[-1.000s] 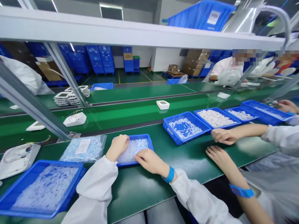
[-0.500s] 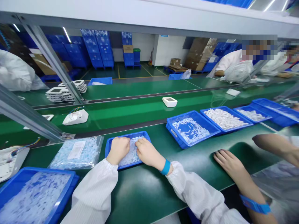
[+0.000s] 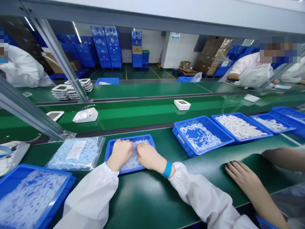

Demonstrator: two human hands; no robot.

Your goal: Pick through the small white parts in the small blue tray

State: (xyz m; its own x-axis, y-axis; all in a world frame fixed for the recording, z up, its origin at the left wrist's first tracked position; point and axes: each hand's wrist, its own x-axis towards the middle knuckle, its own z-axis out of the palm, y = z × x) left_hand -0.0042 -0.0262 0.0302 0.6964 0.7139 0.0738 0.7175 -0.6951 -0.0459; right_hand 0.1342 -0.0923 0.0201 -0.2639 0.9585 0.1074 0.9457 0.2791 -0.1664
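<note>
My left hand (image 3: 121, 153) and my right hand (image 3: 148, 155) are held close together over a small blue tray (image 3: 152, 143). Small whitish-blue pieces (image 3: 133, 160) fill the tray's bottom. Both hands are closed with the fingers curled in; whatever sits between the fingertips is too small or hidden to make out. On my right wrist is a blue band (image 3: 167, 169). To the left of the tray lies a clear plastic bag (image 3: 75, 154) of light-blue pieces with a white label. A larger blue tray (image 3: 71, 182) of small translucent pieces stands nearer, at lower left.
Right of my hands, blue trays (image 3: 188, 152) of white parts stand in a row. A co-worker's hand (image 3: 243, 173) rests on the table at right. Beyond, a green conveyor (image 3: 133, 115) carries white housings (image 3: 182, 105). A metal post (image 3: 59, 60) rises at left.
The view has shifted slightly, and the white housings on the conveyor appear further right. My hands stay closed over the small tray in nearly the same pose.
</note>
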